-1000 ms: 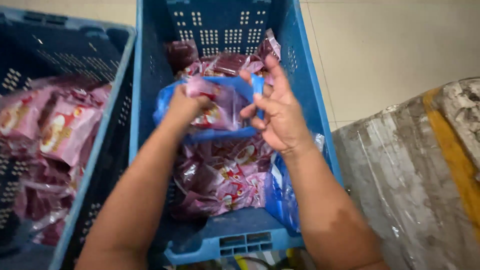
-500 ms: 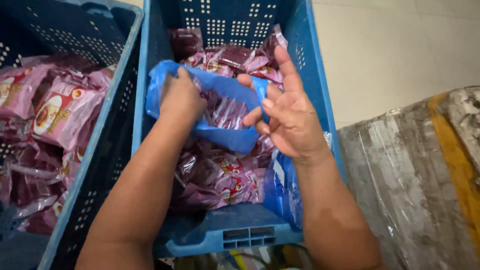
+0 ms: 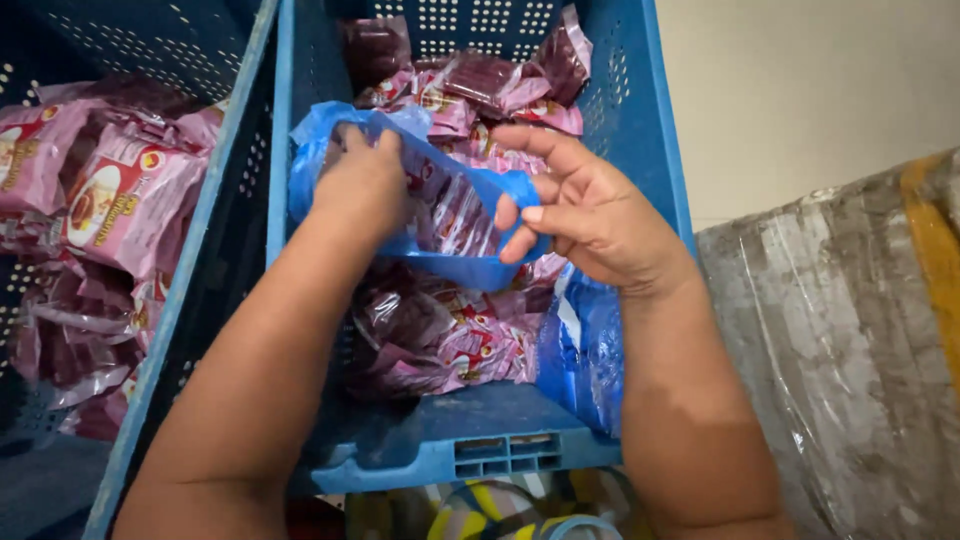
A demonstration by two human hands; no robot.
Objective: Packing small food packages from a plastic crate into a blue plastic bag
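**Bag held open over the crate, partly filled**

Here, both hands work one blue plastic bag [image 3: 445,215], held over the middle blue crate [image 3: 640,120].

- Left hand [image 3: 365,185]: closed on the bag's mouth at its far-left edge, fingers curled into the plastic, knuckles up.
- Right hand [image 3: 585,215]: pinching the opposite edge of the mouth between thumb and fingers, the other fingers loosely spread. Between the two grips the mouth is stretched wide.
- Inside the bag, seen through the thin plastic between the grips: several pink snack packets [image 3: 455,215]. How many, cannot tell.
- Below and beyond the grips: loose packets [image 3: 450,340] of the same kind lie heaped in the crate, dark red and pink, more at the far end.
- Under the right wrist: a second bunch of blue plastic [image 3: 580,350] against the crate wall.
- Left of the left grip: a neighbouring crate [image 3: 215,200], with larger pink packs [image 3: 125,200] in it.
- Right of the right grip: a wrapped bundle [image 3: 850,360] under clear film.

Judgement: bagging looks under way, not finished. Some packets are in, the mouth is not tied, and plenty lie loose in the crate.
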